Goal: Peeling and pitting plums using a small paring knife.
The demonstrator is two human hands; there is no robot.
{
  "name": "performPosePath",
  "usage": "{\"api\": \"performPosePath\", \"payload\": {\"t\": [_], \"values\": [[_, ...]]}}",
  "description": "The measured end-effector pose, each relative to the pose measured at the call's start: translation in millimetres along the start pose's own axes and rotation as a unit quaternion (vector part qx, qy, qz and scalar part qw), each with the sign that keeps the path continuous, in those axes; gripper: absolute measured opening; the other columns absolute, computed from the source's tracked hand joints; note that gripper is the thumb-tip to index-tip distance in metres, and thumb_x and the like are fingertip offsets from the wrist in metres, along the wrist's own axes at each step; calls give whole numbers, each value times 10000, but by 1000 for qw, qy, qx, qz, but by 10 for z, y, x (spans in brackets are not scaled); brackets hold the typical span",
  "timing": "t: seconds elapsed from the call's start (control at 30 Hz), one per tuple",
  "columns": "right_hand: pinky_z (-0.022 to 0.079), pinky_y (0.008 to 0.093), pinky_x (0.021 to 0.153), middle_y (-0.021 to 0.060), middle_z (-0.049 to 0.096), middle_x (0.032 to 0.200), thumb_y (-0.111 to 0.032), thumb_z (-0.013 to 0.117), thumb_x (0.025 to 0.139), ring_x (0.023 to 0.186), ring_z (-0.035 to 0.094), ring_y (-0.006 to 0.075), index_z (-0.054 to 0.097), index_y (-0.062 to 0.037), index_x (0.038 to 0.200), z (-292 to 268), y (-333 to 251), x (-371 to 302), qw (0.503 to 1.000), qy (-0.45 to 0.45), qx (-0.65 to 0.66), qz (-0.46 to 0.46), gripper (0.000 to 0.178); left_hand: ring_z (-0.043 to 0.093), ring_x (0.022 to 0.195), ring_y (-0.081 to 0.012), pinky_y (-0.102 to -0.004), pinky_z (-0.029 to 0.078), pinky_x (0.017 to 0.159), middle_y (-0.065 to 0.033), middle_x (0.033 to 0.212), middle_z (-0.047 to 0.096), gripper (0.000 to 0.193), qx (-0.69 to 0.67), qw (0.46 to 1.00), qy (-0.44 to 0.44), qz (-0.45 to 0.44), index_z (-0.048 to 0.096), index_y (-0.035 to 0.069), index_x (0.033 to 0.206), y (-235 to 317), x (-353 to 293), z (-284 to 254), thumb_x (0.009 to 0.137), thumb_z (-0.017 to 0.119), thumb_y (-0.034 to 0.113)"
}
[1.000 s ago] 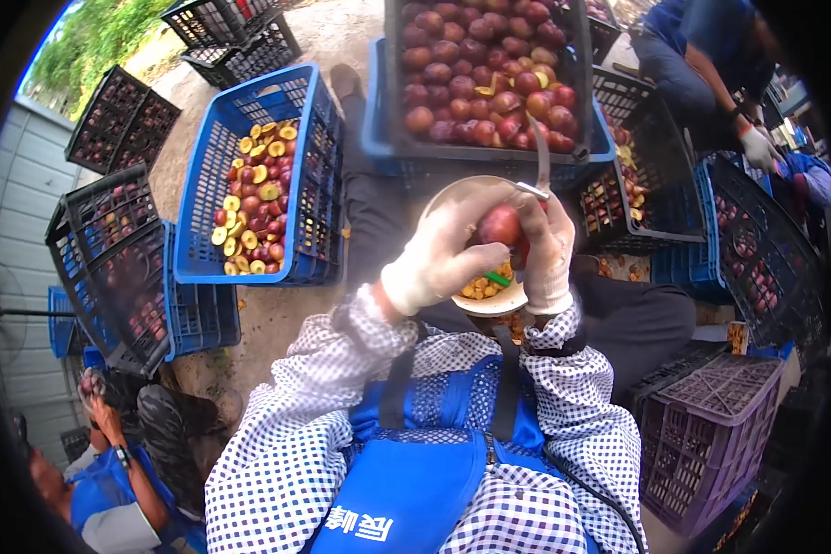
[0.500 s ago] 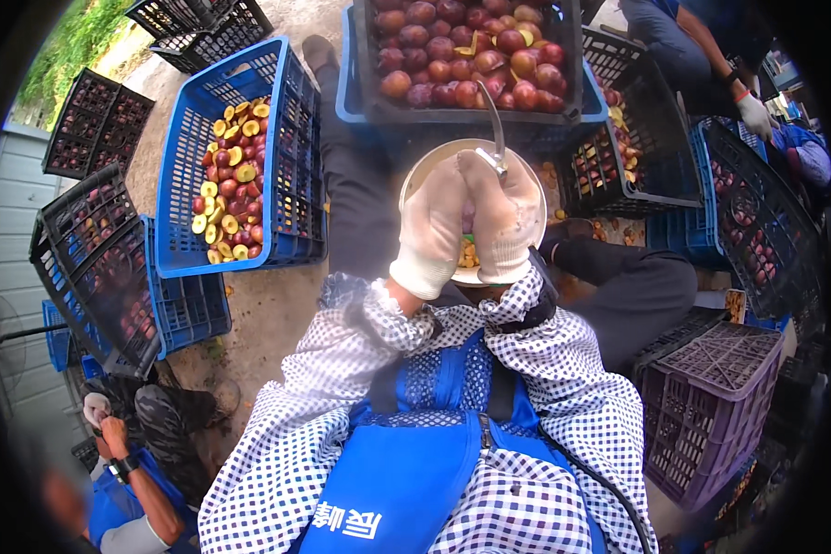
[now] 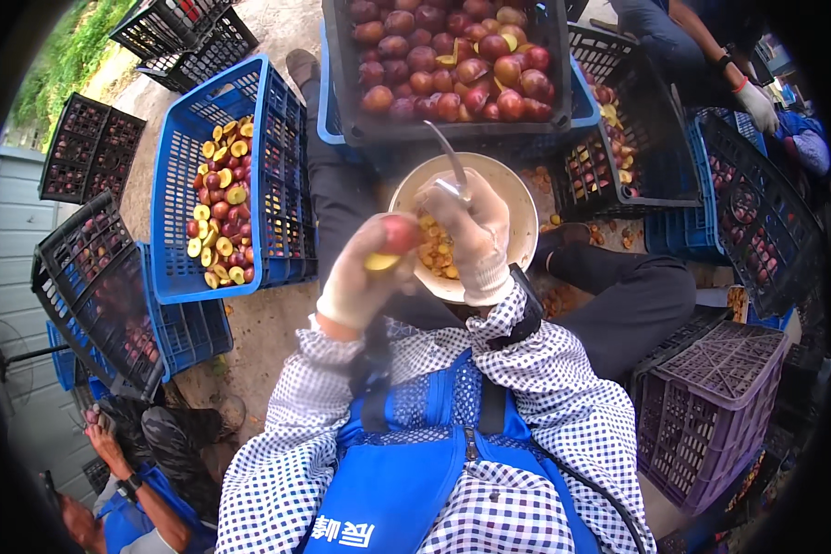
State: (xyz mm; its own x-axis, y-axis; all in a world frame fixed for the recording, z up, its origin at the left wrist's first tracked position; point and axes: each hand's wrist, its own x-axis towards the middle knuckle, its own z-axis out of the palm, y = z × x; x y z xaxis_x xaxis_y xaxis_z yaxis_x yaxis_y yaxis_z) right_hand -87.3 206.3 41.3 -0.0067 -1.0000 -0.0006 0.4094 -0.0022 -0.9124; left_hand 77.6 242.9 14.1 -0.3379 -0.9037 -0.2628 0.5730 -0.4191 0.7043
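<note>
My left hand (image 3: 349, 284), in a white glove, is closed around a cut plum (image 3: 399, 234) with red skin and yellow flesh showing; it is slightly blurred. It is held just left of a round cream bowl (image 3: 527, 217). Over that bowl my gloved right hand (image 3: 482, 231) grips a small knife (image 3: 449, 152), whose curved blade points up and away from me. Most of the knife's handle is hidden in the fist. Yellow-brown plum pits and scraps (image 3: 437, 254) lie in the bowl.
Beyond the bowl stands a black crate (image 3: 452, 129) of whole plums. A blue crate (image 3: 260, 185) at left holds plum halves. More crates flank me, including a purple crate (image 3: 702, 420) at right. Co-workers sit at lower left and upper right, one with a gloved hand (image 3: 757, 106).
My hands, together over the bowl before, are now apart. The left has moved left and toward me with the cut plum. The right stays over the bowl with the knife.
</note>
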Motion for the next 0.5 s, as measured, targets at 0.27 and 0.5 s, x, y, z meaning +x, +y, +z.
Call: {"api": "performPosePath", "payload": {"t": [0.27,0.5], "values": [[425,226,607,0,645,765,-131,726,855,674,541,56,698,12,989,-418,51,-141,980,107,-87,140,198,497,714,-92,-237,418,605,-8,931,589,826,-24,968,198,155,490,20,1348,828,-186,-685,899,503,712],[331,216,503,-20,565,647,-250,707,864,549,460,42,660,-26,862,-695,84,-245,970,147,-158,114,228,631,815,-280,-317,499,757,-126,965,650,466,582,764,97,261,567,47,1232,702,1857,763,943,628,406]]}}
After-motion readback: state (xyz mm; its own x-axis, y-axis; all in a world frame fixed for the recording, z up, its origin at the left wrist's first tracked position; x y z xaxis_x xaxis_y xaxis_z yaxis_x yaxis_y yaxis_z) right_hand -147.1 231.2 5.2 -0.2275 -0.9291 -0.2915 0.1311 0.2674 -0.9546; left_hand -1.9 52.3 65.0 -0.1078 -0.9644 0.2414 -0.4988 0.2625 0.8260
